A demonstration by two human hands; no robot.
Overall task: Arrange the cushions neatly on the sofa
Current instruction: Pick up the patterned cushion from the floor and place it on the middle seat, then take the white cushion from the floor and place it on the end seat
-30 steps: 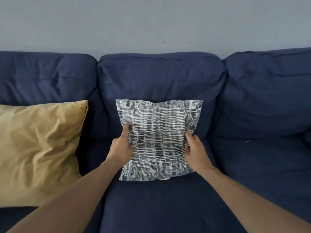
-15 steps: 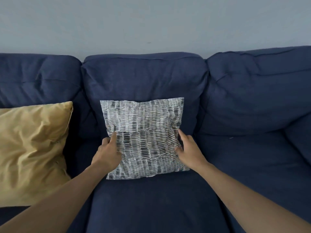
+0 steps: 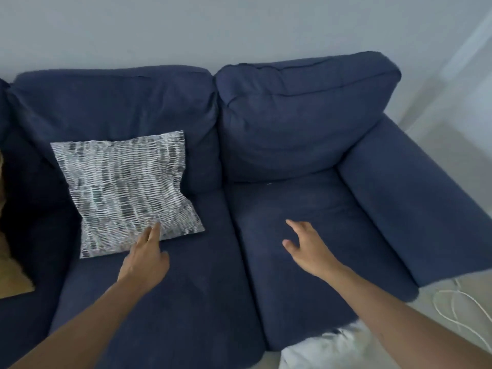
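A grey-and-white patterned cushion (image 3: 125,190) leans against the back of the dark blue sofa (image 3: 292,129), on the middle seat. My left hand (image 3: 145,258) hovers at the cushion's lower front edge, fingers loose, with one fingertip over the fabric and nothing gripped. My right hand (image 3: 306,245) is open above the right seat, fingers spread, holding nothing. A mustard yellow cushion (image 3: 10,275) shows only as a corner at the far left edge.
The sofa's right armrest (image 3: 415,198) borders the right seat. A white cable (image 3: 458,304) lies coiled on the pale floor past the armrest. A light-coloured trouser leg (image 3: 332,347) shows at the sofa's front edge. A pale wall stands behind.
Both hands have come off the patterned cushion. My right hand moved right over the right seat. The view swung right, so the yellow cushion is nearly out of frame.
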